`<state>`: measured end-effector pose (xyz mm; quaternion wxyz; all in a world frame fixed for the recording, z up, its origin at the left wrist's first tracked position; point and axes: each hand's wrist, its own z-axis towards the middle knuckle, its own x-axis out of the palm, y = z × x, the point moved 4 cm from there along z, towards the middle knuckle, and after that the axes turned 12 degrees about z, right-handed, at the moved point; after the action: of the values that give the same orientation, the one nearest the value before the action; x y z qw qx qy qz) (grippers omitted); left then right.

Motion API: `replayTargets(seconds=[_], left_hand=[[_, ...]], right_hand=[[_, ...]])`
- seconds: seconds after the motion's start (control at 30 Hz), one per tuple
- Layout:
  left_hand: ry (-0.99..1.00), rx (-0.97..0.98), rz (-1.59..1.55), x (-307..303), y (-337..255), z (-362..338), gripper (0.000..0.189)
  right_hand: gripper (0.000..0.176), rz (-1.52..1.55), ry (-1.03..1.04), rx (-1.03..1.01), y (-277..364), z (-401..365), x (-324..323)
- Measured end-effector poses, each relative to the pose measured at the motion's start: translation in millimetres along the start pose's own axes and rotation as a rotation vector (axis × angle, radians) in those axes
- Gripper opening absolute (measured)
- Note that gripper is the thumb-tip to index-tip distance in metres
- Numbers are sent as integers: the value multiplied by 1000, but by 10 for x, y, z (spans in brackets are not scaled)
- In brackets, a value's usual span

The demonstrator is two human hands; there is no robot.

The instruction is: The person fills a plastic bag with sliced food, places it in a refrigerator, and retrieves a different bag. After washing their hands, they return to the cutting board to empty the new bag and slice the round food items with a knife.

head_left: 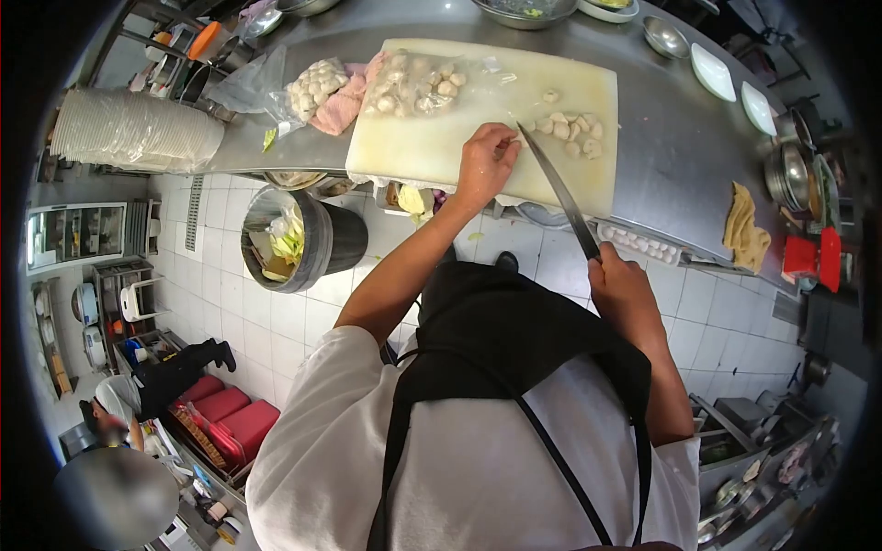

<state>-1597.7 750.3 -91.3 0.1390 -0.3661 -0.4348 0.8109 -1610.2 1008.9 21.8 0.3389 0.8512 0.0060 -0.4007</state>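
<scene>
Resting on counter (661, 156): white board (432, 138) | knife (560, 197) is held by right hand (623, 292), fingers closed round handle, blade slanted over board | left hand (485, 163) is set on board beside blade tip, fingertips pressed together | pale pieces (570, 129) are heaped just beyond.

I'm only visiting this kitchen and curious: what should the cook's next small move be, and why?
Probably lower the knife for a cut close beside the left hand. That hand presses down on the cutting board, seemingly pinning something small that I cannot make out. The right hand grips the knife, with the tip right beside the left hand. A pile of pale pieces lies just beyond.
</scene>
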Motion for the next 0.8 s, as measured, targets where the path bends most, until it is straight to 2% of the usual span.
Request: replayTargets(seconds=[0.17, 0.27, 0.47, 0.6, 0.67, 0.8], left_hand=[[-8, 17, -22, 13, 5, 5, 13], [-5, 12, -16, 11, 8, 3, 13], [-20, 18, 13, 24, 1, 1, 14], [1, -2, 4, 22, -15, 16, 14], [-2, 47, 53, 33, -12, 5, 14], [1, 88, 110, -113, -37, 40, 15]], right_hand=[[24, -42, 7, 24, -61, -33, 41], [18, -86, -1, -22, -19, -57, 40], [16, -142, -16, 35, 96, -59, 83], [18, -116, -35, -81, -44, 246, 256], [20, -129, -48, -134, 5, 441, 288], [26, -31, -64, -104, 159, 431, 87]])
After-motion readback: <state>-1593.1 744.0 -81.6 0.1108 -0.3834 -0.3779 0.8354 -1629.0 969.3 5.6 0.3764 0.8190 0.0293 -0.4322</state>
